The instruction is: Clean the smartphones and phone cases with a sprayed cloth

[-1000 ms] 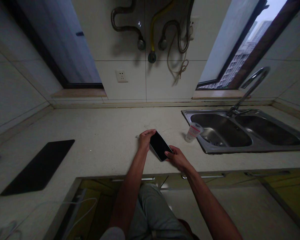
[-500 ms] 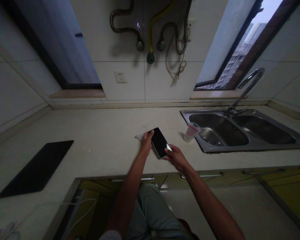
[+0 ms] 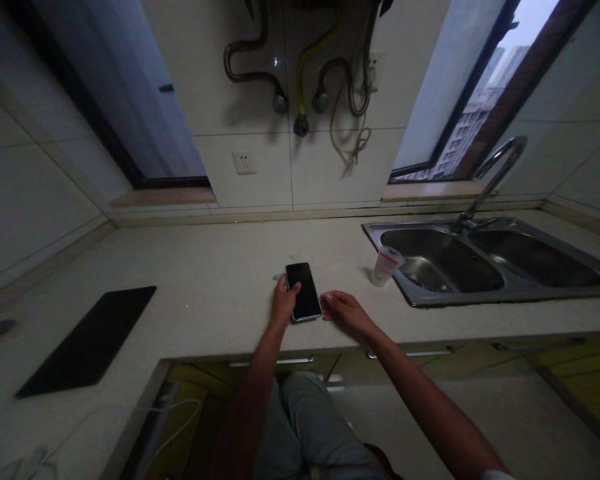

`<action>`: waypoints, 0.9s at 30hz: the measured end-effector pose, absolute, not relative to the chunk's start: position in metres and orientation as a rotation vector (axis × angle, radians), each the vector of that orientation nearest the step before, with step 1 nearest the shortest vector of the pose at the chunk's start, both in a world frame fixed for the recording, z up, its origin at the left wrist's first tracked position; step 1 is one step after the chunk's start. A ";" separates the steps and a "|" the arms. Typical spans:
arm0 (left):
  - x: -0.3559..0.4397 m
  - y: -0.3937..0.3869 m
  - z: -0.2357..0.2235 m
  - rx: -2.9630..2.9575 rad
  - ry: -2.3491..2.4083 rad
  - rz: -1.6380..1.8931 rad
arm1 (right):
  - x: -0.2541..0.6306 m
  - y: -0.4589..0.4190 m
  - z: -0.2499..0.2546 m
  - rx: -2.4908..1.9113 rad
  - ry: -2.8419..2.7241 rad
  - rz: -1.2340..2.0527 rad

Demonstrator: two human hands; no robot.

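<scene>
A black-screened smartphone (image 3: 306, 293) with a pale edge is held over the light countertop (image 3: 220, 267). My left hand (image 3: 283, 301) grips its left side, the thumb lying across the front. Just off the phone's lower right corner is my right hand (image 3: 347, 312), its fingers curled with the tips close together; whether anything lies between them I cannot make out. Behind the left hand a small pale scrap (image 3: 277, 276) shows, mostly hidden.
A clear plastic cup (image 3: 386, 265) with red markings stands by the rim of the double steel sink (image 3: 405, 297). A black flat panel (image 3: 93, 340) lies at left, near a white cable (image 3: 180, 403). Pipes (image 3: 300, 80) hang on the wall.
The right hand has let go of the phone and sits just right of it. The phone has turned more upright and shifted slightly left, in the left hand alone.
</scene>
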State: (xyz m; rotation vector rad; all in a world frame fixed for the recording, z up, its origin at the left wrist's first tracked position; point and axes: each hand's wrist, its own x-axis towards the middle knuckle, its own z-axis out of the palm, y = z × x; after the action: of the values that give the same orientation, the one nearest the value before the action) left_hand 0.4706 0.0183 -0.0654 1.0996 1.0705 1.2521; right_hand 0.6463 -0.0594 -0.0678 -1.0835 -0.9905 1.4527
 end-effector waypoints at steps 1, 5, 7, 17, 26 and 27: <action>0.462 0.020 -0.065 1.141 1.122 1.258 | 0.653 -0.058 -0.069 -1.116 -1.001 1.407; 0.430 0.025 -0.064 1.246 1.325 1.239 | 0.671 -0.047 -0.077 -1.263 -1.129 1.213; 0.418 0.027 -0.063 1.317 1.435 1.246 | 0.669 -0.037 -0.079 -1.337 -1.303 1.040; 0.406 0.021 -0.063 1.536 1.720 1.099 | 0.601 0.025 -0.047 -1.717 -2.252 0.362; 0.410 0.015 -0.052 1.688 1.937 0.855 | 0.639 -0.011 -0.061 -1.828 -2.116 0.216; 0.411 0.015 -0.051 1.699 1.954 0.811 | 0.646 -0.016 -0.063 -1.832 -2.082 0.201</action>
State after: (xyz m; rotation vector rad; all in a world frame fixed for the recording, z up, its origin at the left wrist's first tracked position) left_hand 0.4110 0.0153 -0.0509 1.6991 1.9537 0.8107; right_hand 0.6463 -0.0155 -0.0628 -1.8316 -2.0824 0.2009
